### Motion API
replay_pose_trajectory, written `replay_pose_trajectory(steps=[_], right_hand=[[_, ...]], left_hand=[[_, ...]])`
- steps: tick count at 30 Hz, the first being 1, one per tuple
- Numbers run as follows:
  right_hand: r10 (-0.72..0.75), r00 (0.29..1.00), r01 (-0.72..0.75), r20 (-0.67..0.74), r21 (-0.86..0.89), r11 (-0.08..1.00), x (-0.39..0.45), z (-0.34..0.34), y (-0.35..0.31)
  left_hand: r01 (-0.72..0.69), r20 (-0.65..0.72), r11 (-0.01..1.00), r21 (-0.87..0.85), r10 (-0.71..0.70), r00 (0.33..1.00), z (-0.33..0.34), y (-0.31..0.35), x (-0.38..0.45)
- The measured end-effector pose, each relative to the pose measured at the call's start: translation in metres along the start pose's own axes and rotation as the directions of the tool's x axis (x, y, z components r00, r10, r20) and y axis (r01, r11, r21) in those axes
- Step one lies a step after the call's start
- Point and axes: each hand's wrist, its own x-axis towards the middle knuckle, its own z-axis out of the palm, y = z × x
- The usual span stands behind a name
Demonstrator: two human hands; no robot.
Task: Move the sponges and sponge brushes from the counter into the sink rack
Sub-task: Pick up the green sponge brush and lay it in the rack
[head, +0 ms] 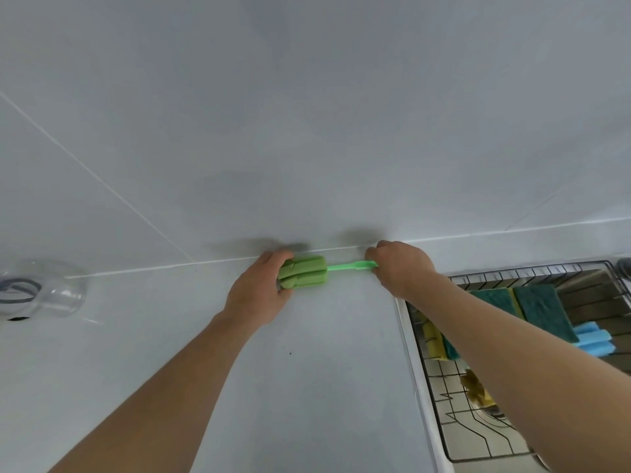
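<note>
A green sponge brush (305, 276) lies along the back of the white counter (307, 387), close to the wall. My left hand (261, 290) grips its foam head. My right hand (401, 268) pinches the far end of its thin green handle. To the right, the wire sink rack (512, 273) holds two green-and-yellow scrub sponges (539, 307), a blue sponge brush (594, 339), another yellow-and-green sponge (438, 343) and a yellowish sponge (476, 390). My right forearm crosses over the rack and hides part of it.
A clear glass jar (41, 291) lies on its side at the left edge of the counter. A grey tiled wall (307, 114) rises right behind the brush. The steel sink (478, 421) shows under the rack.
</note>
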Motion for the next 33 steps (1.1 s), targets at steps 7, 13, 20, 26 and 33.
replay_pose_trajectory(steps=[7,13,20,26,33], right_hand=[[-0.023,1.0,0.023,-0.022,0.013,1.0,-0.025,-0.011,-0.002],[-0.077,0.996,0.078,-0.048,0.018,0.997,-0.061,-0.028,0.0],[-0.139,0.982,0.146,-0.13,0.049,0.988,-0.118,-0.046,-0.002],[-0.109,0.969,0.143,-0.22,0.144,0.979,-0.175,-0.039,-0.006],[-0.01,0.962,0.087,-0.275,0.272,0.958,-0.238,-0.016,-0.011]], left_hand=[[-0.032,-0.023,0.999,-0.015,0.032,0.999,-0.011,0.005,-0.021],[-0.096,-0.032,0.968,-0.23,0.091,0.995,-0.03,0.014,-0.051],[-0.15,-0.11,0.891,-0.429,0.113,0.987,-0.055,0.038,-0.101],[-0.211,-0.162,0.804,-0.556,0.144,0.976,-0.071,0.072,-0.141],[-0.212,-0.128,0.713,-0.669,0.17,0.977,-0.071,0.107,-0.18]])
